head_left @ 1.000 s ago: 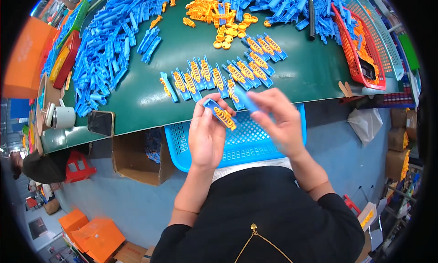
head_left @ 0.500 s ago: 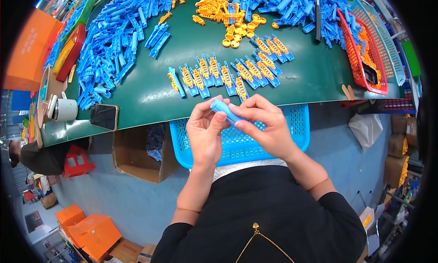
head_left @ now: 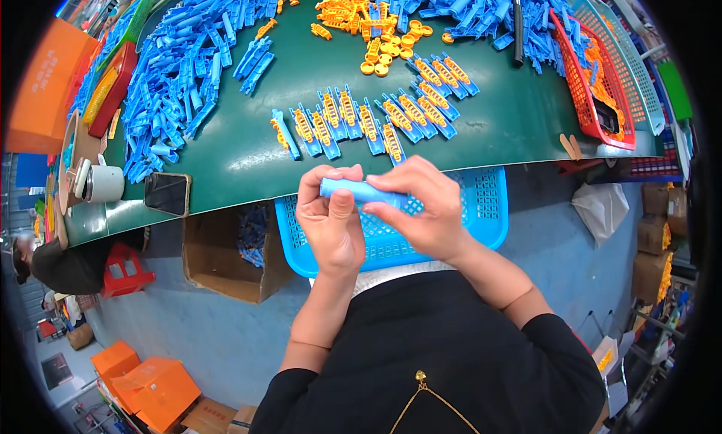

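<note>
A blue plastic tube-like part lies nearly level between my two hands, above the front of the table. My left hand pinches its left end between thumb and fingers. At its other end, the thumb and fingertips of my right hand are closed on it. Just beyond my hands, blue parts with orange ribbed inserts lie in a slanting row on the green table. Below the hands is a blue plastic basket, partly hidden by them.
Heaps of blue parts cover the table's far left and far right. Orange pieces and round orange caps lie far centre. A red basket stands right; a phone and mug sit left. A cardboard box is below.
The blue part has turned from a slant to nearly level. My left hand has shifted slightly left, keeping its end, and my right hand has moved a little left with it.
</note>
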Tool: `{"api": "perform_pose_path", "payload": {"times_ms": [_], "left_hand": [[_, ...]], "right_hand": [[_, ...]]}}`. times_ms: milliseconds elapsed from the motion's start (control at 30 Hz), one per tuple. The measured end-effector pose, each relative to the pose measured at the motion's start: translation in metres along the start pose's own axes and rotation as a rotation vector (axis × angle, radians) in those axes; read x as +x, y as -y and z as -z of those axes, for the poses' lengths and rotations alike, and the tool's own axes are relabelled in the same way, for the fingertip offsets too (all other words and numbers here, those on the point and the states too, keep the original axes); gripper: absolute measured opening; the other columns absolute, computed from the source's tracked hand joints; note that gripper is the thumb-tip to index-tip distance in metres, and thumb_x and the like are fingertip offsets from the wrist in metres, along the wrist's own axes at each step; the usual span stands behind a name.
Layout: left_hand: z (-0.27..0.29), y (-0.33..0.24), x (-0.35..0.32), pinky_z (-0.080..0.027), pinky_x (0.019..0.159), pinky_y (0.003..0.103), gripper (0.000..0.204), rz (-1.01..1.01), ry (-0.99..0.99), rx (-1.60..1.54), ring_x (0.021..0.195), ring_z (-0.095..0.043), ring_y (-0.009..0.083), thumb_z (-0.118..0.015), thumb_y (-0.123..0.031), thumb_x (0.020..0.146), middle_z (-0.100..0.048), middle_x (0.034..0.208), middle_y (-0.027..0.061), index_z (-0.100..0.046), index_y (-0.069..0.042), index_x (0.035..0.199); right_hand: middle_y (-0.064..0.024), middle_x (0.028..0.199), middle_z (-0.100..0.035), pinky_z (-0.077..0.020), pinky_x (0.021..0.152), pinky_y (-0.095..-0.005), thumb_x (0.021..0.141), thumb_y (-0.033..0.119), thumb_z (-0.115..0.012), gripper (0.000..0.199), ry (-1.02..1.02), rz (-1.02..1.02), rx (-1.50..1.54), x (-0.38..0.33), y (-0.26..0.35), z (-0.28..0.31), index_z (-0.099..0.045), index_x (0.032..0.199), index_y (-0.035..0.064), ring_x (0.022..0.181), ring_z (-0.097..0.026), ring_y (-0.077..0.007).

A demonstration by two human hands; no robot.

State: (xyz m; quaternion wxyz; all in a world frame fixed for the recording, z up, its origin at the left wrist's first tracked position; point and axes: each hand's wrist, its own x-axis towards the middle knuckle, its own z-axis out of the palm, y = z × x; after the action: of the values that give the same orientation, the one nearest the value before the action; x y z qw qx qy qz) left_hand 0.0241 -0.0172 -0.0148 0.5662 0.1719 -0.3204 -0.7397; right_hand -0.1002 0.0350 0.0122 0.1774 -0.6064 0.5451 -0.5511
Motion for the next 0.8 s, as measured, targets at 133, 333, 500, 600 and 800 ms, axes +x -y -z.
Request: {"api": "perform_pose_path", "payload": {"times_ms": [133, 333, 500, 600, 800], "left_hand": [[-0.003, -0.001, 0.000, -0.045, 0.090, 0.034, 0.030, -0.084, -0.025, -0.003, 0.094, -0.059, 0.0198, -0.069, -0.009, 0.080, -0.060, 0.101, 0.0136, -0.050, -0.004, 0.102], [0.002, 0.001, 0.000, -0.045, 0.090, 0.036, 0.034, -0.151, 0.088, 0.340, 0.098, -0.059, 0.0251, -0.072, -0.006, 0.076, -0.061, 0.102, 0.0179, -0.049, -0.005, 0.101], [0.011, 0.006, 0.000, -0.046, 0.087, 0.037, 0.030, -0.259, 0.202, 0.481, 0.096, -0.061, 0.0263, -0.072, -0.006, 0.076, -0.062, 0.098, 0.0187, -0.050, -0.004, 0.097], [0.006, 0.006, -0.002, -0.049, 0.085, 0.036, 0.028, -0.158, 0.058, 0.243, 0.097, -0.061, 0.0267, -0.071, -0.001, 0.075, -0.063, 0.098, 0.0203, -0.050, -0.004, 0.094], [0.000, 0.007, -0.004, -0.049, 0.088, 0.038, 0.030, -0.297, 0.064, 0.324, 0.100, -0.060, 0.0274, -0.070, 0.002, 0.074, -0.061, 0.101, 0.0214, -0.050, -0.003, 0.096]], "right_hand": [[-0.0127, 0.100, -0.061, -0.0483, 0.078, -0.0290, 0.073, -0.001, -0.070, 0.028, -0.018, -0.144, 0.283, 0.006, -0.002, 0.000, -0.061, 0.099, -0.0021, 0.090, -0.060, -0.0197], [-0.0127, 0.105, -0.059, -0.0469, 0.086, -0.0306, 0.076, -0.005, -0.066, 0.019, -0.042, -0.578, 0.912, 0.000, -0.012, 0.007, -0.059, 0.094, -0.0033, 0.096, -0.057, -0.0170], [-0.0114, 0.104, -0.059, -0.0462, 0.085, -0.0288, 0.075, -0.004, -0.066, 0.018, -0.027, -0.711, 1.008, -0.001, -0.017, 0.006, -0.060, 0.093, -0.0020, 0.094, -0.057, -0.0148], [-0.0085, 0.101, -0.058, -0.0471, 0.083, -0.0275, 0.075, -0.005, -0.066, 0.019, -0.038, -0.651, 0.991, 0.003, -0.012, 0.005, -0.059, 0.093, -0.0009, 0.093, -0.057, -0.0136], [-0.0089, 0.105, -0.054, -0.0471, 0.084, -0.0287, 0.077, -0.002, -0.067, 0.017, -0.045, -0.446, 0.788, 0.000, -0.011, 0.002, -0.058, 0.092, -0.0003, 0.099, -0.053, -0.0150]]}}
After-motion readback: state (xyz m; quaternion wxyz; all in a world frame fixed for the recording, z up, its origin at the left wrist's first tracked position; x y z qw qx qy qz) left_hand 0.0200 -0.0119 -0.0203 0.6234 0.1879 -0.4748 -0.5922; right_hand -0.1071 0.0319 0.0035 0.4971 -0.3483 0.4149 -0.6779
